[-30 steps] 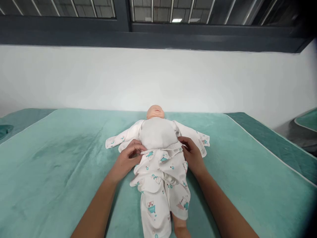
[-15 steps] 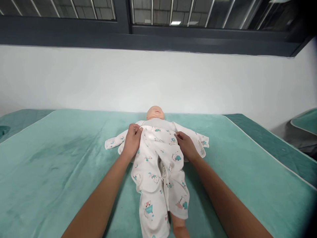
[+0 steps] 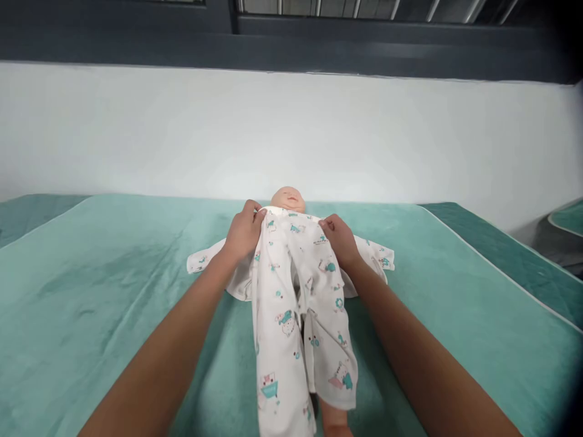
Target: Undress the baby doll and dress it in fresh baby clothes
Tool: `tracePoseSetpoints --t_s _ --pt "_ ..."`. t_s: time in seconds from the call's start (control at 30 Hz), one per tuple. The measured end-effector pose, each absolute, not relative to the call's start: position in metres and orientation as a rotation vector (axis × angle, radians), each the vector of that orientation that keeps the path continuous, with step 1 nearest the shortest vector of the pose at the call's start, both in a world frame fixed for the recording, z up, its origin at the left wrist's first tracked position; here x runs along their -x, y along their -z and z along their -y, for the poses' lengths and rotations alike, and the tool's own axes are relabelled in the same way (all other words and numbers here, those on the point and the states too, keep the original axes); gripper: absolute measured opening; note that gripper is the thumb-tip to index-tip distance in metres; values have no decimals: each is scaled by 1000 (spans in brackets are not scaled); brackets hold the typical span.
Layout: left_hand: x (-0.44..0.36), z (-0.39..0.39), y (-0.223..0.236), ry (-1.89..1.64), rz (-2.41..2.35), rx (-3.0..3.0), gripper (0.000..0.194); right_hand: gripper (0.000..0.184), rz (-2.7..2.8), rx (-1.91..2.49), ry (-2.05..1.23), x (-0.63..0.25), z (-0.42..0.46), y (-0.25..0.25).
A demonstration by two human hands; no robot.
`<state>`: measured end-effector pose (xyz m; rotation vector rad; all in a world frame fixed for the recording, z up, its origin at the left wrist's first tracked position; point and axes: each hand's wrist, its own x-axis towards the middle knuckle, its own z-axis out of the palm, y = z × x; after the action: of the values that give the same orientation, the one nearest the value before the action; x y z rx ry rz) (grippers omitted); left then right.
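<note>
A baby doll [image 3: 288, 198] lies on its back in the middle of a teal blanket [image 3: 113, 273], head toward the wall. It wears a white romper [image 3: 296, 303] printed with small teal animals. The sleeves spread out to both sides. My left hand [image 3: 243, 233] pinches the romper's upper edge at the doll's left shoulder side of the picture. My right hand [image 3: 337, 241] grips the same edge on the other side. The cloth is drawn up to just under the doll's chin. One bare doll foot [image 3: 334, 422] sticks out at the bottom.
A white wall [image 3: 291, 127] rises right behind the bed, with a dark window frame [image 3: 291, 42] above it. A darker green quilted cover [image 3: 501, 255] shows at the right edge of the blanket. Another green-covered surface [image 3: 565, 221] stands at the far right.
Both hands have pulled the romper's front up from the doll's waist over its grey chest to the neck. The camera has tilted down a little.
</note>
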<state>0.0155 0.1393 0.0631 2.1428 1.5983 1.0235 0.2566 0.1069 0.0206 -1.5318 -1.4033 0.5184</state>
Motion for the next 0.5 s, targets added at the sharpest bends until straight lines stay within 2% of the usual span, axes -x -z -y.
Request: tracePoseSetpoints --t_s 0.2,0.33,0.4,0.5 --pt "-18 -144 -51 -1015 -1550 -2006 13 19 1402 1543 -494 -253 -112 -18" --pt "-13 -122 -41 -1223 -1439 -1998 15 7 1633 1430 -184 -254 -100 -13" --pt "-9 -111 -37 -1264 -1441 -2002 17 8 1722 1427 -44 -259 -97 -10" --pt "0 -96 -33 -1136 -1483 -1930 15 14 1780 1440 -38 -268 -88 -6"
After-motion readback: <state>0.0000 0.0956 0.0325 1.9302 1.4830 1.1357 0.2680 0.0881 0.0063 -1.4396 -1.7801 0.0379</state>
